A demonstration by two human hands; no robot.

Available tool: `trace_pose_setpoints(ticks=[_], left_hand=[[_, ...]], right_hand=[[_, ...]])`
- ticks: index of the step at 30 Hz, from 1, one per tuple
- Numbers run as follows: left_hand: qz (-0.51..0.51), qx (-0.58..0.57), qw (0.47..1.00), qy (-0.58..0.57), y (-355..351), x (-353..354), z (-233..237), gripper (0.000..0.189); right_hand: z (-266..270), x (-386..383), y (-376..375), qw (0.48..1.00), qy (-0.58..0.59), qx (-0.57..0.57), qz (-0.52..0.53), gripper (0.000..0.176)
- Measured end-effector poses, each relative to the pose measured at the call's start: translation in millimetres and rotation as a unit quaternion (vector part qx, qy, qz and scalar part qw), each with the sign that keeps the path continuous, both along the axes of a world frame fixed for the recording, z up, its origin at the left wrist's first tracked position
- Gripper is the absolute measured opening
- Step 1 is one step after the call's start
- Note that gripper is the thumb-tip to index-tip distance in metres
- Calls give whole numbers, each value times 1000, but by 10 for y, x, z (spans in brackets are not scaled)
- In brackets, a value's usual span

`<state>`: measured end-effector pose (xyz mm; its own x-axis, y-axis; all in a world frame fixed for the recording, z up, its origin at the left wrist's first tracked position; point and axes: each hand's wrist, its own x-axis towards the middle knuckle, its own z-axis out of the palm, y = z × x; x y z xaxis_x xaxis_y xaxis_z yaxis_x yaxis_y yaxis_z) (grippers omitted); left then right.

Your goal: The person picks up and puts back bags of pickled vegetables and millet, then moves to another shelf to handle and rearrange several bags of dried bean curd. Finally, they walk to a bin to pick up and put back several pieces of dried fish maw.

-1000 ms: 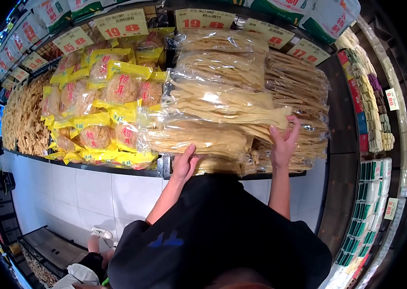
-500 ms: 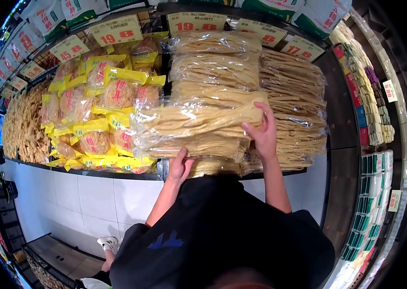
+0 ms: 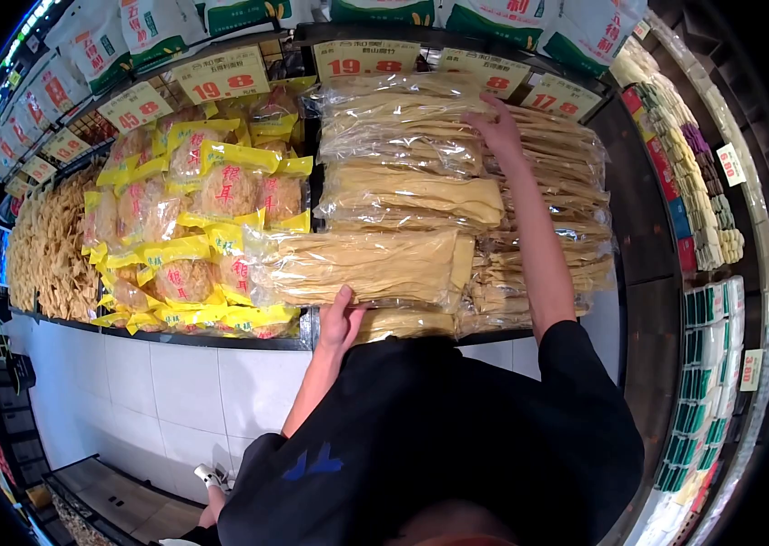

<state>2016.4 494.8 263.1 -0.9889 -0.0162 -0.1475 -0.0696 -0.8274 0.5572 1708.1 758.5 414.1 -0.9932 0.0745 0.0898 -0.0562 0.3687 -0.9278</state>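
Observation:
Clear plastic bags of dried bean curd sticks lie stacked in two columns on the display. One bag (image 3: 366, 264) lies across the front of the left column, its left end over the yellow packs. My left hand (image 3: 339, 323) is at this bag's near edge, thumb up against it and the other fingers partly hidden below. Over the right end of a bag at the back (image 3: 403, 107) is my right hand (image 3: 499, 132), its thumb and fingers apart and touching the plastic. My right forearm crosses the right column of bags (image 3: 576, 200).
Yellow packs of dried white fungus (image 3: 225, 187) fill the display's left part, beside loose dried goods (image 3: 57, 241). Price signs (image 3: 366, 62) and flour bags (image 3: 161, 32) line the back. A shelf of packaged goods (image 3: 698, 400) stands right. Another person's shoe (image 3: 210, 475) shows lower left.
My right hand has let go of the front bag's right end and moved back to the rear bag. The front bag now lies lower and closer to me. My left hand stays near its edge.

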Motion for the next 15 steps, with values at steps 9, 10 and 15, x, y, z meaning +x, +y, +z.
trace_pose_setpoints(ticks=[9, 10, 15], left_hand=[[3, 1, 1000, 12, -65, 15, -55, 46], [-9, 0, 1000, 3, -78, 12, -119, 46], [-24, -12, 999, -21, -14, -21, -21, 47]], right_hand=[[12, 409, -60, 960, 162, 210, -91, 58], [41, 531, -71, 959, 201, 186, -70, 52], [60, 1311, -293, 940, 251, 230, 20, 38]])
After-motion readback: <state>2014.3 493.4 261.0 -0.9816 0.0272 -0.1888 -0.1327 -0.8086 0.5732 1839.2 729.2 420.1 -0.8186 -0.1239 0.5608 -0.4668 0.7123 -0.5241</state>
